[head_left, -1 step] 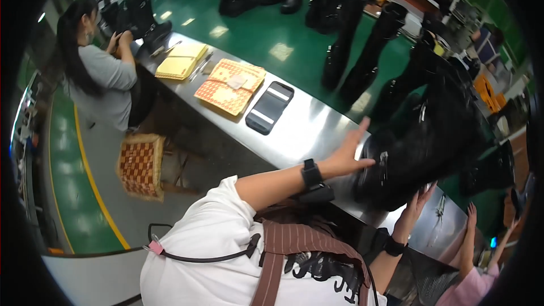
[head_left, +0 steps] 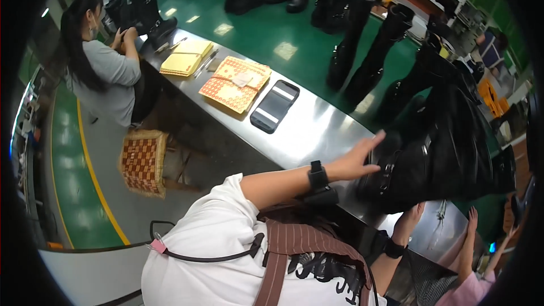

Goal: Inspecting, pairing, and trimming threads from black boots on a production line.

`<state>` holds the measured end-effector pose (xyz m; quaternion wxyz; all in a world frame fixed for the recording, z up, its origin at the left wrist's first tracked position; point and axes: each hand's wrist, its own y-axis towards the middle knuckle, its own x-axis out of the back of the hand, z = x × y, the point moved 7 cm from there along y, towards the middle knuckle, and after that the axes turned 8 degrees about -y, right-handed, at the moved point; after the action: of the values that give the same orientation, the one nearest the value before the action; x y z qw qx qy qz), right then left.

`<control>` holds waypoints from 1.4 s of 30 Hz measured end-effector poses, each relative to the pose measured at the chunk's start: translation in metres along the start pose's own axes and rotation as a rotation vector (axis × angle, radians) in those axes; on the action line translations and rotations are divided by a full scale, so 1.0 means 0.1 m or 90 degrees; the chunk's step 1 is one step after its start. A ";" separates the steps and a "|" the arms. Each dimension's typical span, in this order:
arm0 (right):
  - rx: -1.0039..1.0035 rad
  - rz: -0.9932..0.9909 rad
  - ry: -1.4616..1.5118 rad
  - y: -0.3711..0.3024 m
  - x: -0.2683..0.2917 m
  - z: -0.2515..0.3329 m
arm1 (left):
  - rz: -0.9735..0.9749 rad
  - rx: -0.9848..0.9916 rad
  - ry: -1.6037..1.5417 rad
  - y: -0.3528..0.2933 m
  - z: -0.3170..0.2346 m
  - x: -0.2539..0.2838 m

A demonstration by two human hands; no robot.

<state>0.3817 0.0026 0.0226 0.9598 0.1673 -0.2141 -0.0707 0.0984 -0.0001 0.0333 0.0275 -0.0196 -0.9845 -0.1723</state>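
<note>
A tall black boot [head_left: 422,164] with metal buckles lies tilted across the steel table at the right, its shaft reaching off to the far right. My left hand [head_left: 356,160] is beside the boot's foot end, thumb and fingers spread wide. Whether its fingertips touch the leather cannot be made out. Against the lower edge of the boot is my right hand [head_left: 409,221]; its fingers are largely hidden by the boot, so their grip does not show. Dark bands circle both my wrists.
On the steel table [head_left: 317,136] lie a black phone [head_left: 275,106], a patterned packet [head_left: 235,84] and a yellow packet [head_left: 186,58]. Tall boots [head_left: 351,39] stand beyond. A person in grey [head_left: 105,62] works at the left, near a woven stool [head_left: 144,161]; another person's hand [head_left: 472,221] is at lower right.
The view has shifted slightly. The boot, blurred before, is now sharper and its buckles show. My right hand has dropped a little, with less of its fingers showing; my left stays spread.
</note>
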 end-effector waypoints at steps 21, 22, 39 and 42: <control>-0.080 -0.288 0.038 -0.33 1.09 0.05 | -0.563 0.173 0.666 -1.63 -0.78 3.41; -0.108 -0.290 0.047 -0.33 1.09 -0.01 | -0.525 0.203 0.656 -1.69 -0.67 3.46; -0.142 -0.263 0.066 -0.20 1.11 -0.19 | -0.443 0.148 0.708 -1.66 -0.44 3.40; -0.143 -0.261 0.069 -0.20 1.09 -0.19 | -0.424 0.170 0.711 -1.63 -0.43 3.42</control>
<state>0.4868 -0.0327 0.0415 0.9481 0.1027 -0.1144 -0.2784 -0.2484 -0.1585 0.0394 0.4808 0.3817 -0.7888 -0.0324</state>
